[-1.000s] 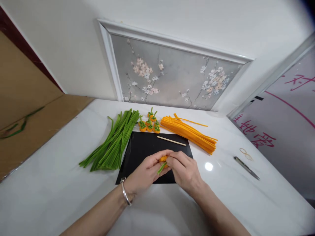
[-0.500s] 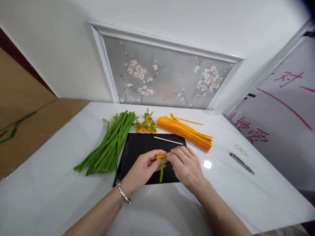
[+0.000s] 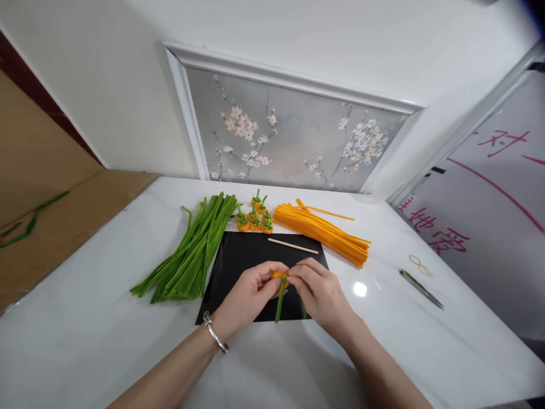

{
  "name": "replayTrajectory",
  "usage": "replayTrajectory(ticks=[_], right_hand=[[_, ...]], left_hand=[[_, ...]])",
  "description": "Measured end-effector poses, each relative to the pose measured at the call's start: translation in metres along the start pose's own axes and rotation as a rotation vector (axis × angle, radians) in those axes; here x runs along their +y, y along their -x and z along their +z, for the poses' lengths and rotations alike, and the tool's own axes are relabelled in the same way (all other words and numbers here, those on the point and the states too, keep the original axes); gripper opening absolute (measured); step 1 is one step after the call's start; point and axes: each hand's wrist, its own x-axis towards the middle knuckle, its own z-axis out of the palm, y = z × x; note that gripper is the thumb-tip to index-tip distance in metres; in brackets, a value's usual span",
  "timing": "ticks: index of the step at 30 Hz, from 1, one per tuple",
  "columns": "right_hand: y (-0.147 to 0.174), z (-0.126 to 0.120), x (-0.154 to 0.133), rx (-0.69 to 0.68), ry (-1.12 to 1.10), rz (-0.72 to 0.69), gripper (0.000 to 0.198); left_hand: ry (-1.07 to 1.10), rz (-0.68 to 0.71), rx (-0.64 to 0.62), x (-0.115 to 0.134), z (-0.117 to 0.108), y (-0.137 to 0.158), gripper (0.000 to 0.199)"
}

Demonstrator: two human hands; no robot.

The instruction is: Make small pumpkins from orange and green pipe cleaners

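Between thumb and fingers, my left hand (image 3: 251,291) grips a small orange pipe-cleaner pumpkin (image 3: 279,275), partly covered by the fingertips. A green pipe cleaner (image 3: 280,304) crosses the pumpkin, one end hanging down toward me. My right hand (image 3: 317,289) is closed in a pinch on the green pipe cleaner at the pumpkin's right side; the exact grip is hidden. A blurred green end shows below the right palm. Both hands are just above a black mat (image 3: 238,255). A thin pale stick (image 3: 293,245) lies across the mat's far part.
Left of the mat lies a bundle of green pipe cleaners (image 3: 191,255). Several finished little pumpkins (image 3: 254,218) stand behind it. An orange pipe-cleaner bundle (image 3: 323,230) lies at the back right. Farther right are tweezers (image 3: 421,288) and thin rings (image 3: 419,264) on the white table (image 3: 383,341).
My right fingers have shifted slightly and now pinch closer against the pumpkin, with a green end showing under the palm. The hanging green end sits slightly lower. The camera view has moved a little.
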Motion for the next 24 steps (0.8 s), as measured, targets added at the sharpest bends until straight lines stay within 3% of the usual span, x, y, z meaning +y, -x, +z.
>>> replayTrajectory(ticks=[4, 7, 16, 20, 24], right_hand=[[-0.002, 0.0002, -0.0061, -0.1, -0.433, 0.42, 0.015], [-0.0011, 0.0008, -0.0067, -0.121, -0.619, 0.582, 0.018], [-0.0003, 0.0034, -0.0046, -0.109, -0.587, 0.598, 0.016], [-0.0014, -0.0023, -0.0014, -0.102, -0.488, 0.603, 0.026], [-0.0011, -0.0045, -0.0005, -0.242, -0.556, 0.738, 0.045]], left_hand=[[0.076, -0.044, -0.067, 0.0032, -0.0003, 0.0015, 0.02], [0.054, -0.082, -0.066, 0.0049, -0.0008, 0.0027, 0.021], [0.027, -0.119, -0.074, 0.0064, 0.0003, 0.0045, 0.024], [0.033, -0.139, -0.054, 0.0036, 0.0004, 0.004, 0.023], [-0.249, 0.004, 0.028, -0.0023, 0.0011, 0.0046, 0.025]])
